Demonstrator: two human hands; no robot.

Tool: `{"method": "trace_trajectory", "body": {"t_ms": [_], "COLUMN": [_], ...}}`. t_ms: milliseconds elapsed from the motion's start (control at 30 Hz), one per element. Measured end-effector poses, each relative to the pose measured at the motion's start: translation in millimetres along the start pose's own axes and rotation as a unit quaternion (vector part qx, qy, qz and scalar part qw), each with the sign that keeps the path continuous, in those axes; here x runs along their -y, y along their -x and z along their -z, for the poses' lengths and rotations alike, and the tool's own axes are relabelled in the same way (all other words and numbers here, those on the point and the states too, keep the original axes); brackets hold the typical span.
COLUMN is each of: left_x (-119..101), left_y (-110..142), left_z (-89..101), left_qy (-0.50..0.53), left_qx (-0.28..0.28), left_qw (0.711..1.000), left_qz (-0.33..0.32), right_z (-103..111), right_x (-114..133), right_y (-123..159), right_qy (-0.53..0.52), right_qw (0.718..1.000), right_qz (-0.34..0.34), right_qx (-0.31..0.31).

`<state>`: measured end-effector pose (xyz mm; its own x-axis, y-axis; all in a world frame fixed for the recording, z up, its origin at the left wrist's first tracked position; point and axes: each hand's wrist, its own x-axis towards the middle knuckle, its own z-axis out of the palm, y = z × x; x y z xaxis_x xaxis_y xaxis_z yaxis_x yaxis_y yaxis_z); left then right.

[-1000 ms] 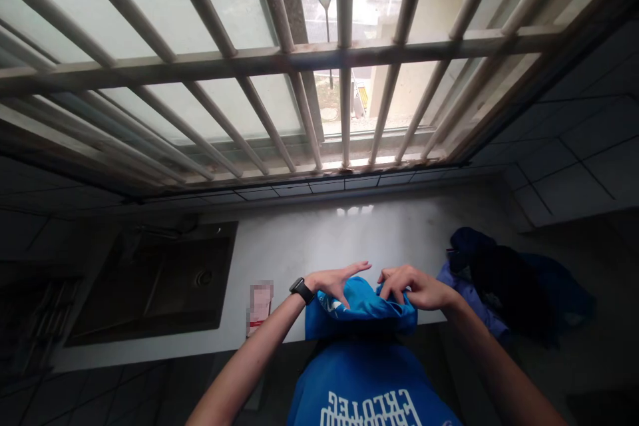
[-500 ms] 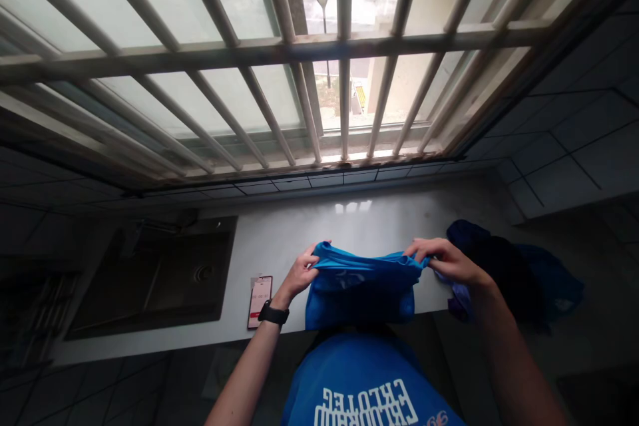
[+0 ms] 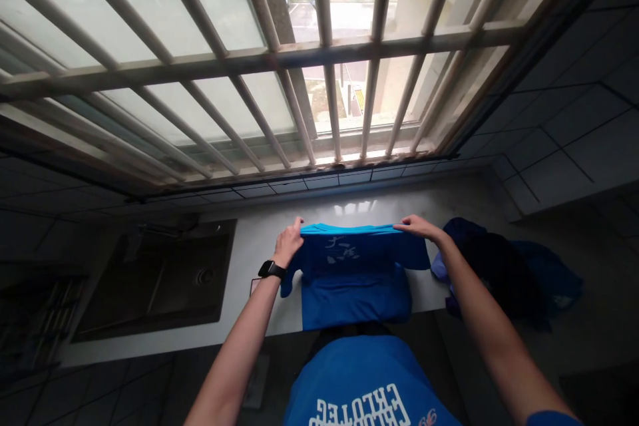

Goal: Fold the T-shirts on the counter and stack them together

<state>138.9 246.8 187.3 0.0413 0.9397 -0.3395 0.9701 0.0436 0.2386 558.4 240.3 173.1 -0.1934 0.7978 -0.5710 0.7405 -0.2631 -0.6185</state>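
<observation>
A blue T-shirt [image 3: 357, 263] with pale lettering is stretched between my two hands above the countertop. My left hand [image 3: 289, 239], a black watch [image 3: 272, 269] on its wrist, pinches the shirt's upper left edge. At the upper right edge my right hand [image 3: 418, 226] grips the fabric between thumb and fingers. The top edge runs nearly straight between them, and short sleeves hang at both sides. The lower part of the shirt rests on the counter by its front edge.
A dark sink [image 3: 164, 286] is set into the white countertop [image 3: 254, 239] at the left. The phone [image 3: 255, 286] is mostly hidden behind my left forearm. Dark and blue clothes [image 3: 504, 273] lie heaped at the right. A barred window [image 3: 299, 60] rises behind the counter.
Both hands have moved up and away from me, lifting the shirt's top edge. The shirt now hangs more open, its sleeves and lettering showing. My left arm now covers most of the phone.
</observation>
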Motion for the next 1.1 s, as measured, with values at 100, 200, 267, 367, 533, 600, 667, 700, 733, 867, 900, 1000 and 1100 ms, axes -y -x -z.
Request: {"method": "trace_trajectory", "body": {"t_ms": [100,200,267,367,533,600,667,700,733,867,900,1000,1100], "left_x": [7.9,23.6,32.7,35.0,17.6,15.6,20.5,25.3,31.3,56.2,60.1,60.5,46.0], "left_y": [-33.1,-57.4,-69.2,-81.1,-80.8,-75.1,-69.3,-67.0,-65.2,-65.7,-68.1,-81.2,-100.0], "left_z": [0.1,-3.9,-7.3,-10.6,-10.1,-10.2,-11.8,-13.1,-14.6,-19.5,-20.0,-21.2,-27.6], "left_qy": [0.002,0.012,0.028,0.067,0.261,0.301,0.308,0.306,0.303,0.242,0.219,0.173,0.194], "left_qx": [0.041,0.071,0.081,0.104,0.213,0.227,0.24,0.245,0.242,0.139,0.094,-0.024,-0.104], "left_qw": [0.999,0.997,0.996,0.992,0.931,0.913,0.908,0.909,0.912,0.958,0.971,0.984,0.975], "left_qz": [0.0,0.023,0.029,0.001,-0.139,-0.157,-0.151,-0.143,-0.132,-0.056,-0.027,0.033,0.029], "right_z": [19.1,36.2,41.0,26.8,-48.5,-80.0,-103.3,-110.7,-115.0,-102.4,-94.0,-67.6,-50.8], "right_x": [-17.2,-35.4,-46.4,-52.5,-20.0,0.1,16.5,21.9,24.8,9.9,0.6,-31.4,-55.8], "right_y": [-30.7,-55.0,-67.5,-85.3,-122.1,-135.5,-144.7,-147.3,-148.4,-138.1,-132.7,-116.7,-110.7], "right_qy": [-0.025,0.062,0.092,0.123,0.123,0.129,0.145,0.154,0.162,0.173,0.176,0.158,0.103], "right_qw": [0.998,0.988,0.977,0.969,0.987,0.987,0.985,0.983,0.981,0.974,0.97,0.957,0.956], "right_qz": [-0.041,-0.124,-0.151,-0.148,-0.023,0.001,-0.016,-0.034,-0.052,-0.096,-0.11,-0.158,-0.18], "right_qx": [0.028,-0.065,-0.119,-0.154,-0.101,-0.095,-0.095,-0.095,-0.094,-0.112,-0.129,-0.187,-0.21]}}
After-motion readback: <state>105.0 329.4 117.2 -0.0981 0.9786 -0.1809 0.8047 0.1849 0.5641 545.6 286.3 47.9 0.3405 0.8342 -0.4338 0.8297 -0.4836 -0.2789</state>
